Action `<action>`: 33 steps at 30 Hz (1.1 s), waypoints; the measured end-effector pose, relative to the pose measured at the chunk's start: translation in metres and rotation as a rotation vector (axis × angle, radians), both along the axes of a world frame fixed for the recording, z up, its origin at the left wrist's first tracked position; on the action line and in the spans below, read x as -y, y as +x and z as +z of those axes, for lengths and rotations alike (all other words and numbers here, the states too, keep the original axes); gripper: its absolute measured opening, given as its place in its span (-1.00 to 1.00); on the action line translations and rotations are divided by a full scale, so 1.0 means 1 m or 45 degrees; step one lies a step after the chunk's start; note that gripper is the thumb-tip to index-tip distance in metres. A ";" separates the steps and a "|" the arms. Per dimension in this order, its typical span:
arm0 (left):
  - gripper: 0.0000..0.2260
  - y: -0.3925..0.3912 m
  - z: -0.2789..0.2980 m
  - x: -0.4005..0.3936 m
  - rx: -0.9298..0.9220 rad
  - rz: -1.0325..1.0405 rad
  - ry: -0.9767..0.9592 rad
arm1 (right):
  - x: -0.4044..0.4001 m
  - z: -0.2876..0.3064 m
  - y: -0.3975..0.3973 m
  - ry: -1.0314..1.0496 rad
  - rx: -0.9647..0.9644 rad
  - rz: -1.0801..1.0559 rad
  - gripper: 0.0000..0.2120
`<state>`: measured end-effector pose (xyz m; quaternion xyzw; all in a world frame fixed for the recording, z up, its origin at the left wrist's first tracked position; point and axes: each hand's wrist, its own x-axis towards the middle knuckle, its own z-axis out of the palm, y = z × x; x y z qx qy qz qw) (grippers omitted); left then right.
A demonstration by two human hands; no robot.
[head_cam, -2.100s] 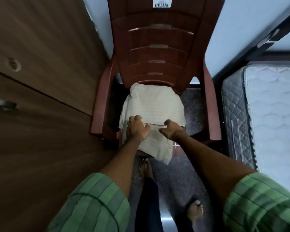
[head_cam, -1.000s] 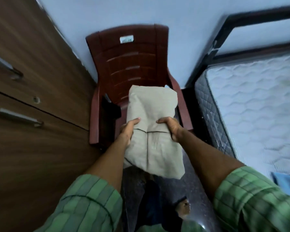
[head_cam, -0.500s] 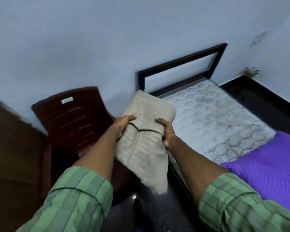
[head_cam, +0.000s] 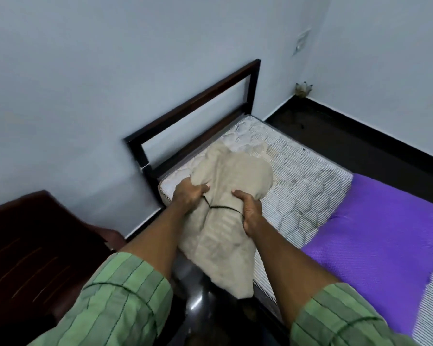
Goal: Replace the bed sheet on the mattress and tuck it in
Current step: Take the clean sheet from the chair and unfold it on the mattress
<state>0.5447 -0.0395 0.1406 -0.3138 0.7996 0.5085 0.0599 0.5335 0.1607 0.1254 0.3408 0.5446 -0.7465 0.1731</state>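
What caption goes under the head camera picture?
Both hands, left hand and right hand, grip a folded beige sheet over the bare mattress.

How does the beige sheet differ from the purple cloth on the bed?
The beige sheet is folded into a bundle; the purple cloth lies spread flat. The beige sheet is gripped by the left hand and right hand; no hand touches the purple cloth. Both are over the mattress.
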 end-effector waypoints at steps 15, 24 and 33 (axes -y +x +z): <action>-0.04 -0.181 -0.126 -0.140 0.150 -0.611 -0.009 | -0.101 -0.055 -0.154 0.736 0.033 -0.145 -0.35; -0.32 -0.224 -0.148 -0.168 0.512 -1.079 -0.233 | -0.133 -0.095 -0.191 1.102 0.168 0.203 -0.37; -0.61 -0.255 -0.171 -0.164 0.577 -0.497 0.452 | -0.058 -0.136 -0.210 0.450 0.095 0.462 -0.66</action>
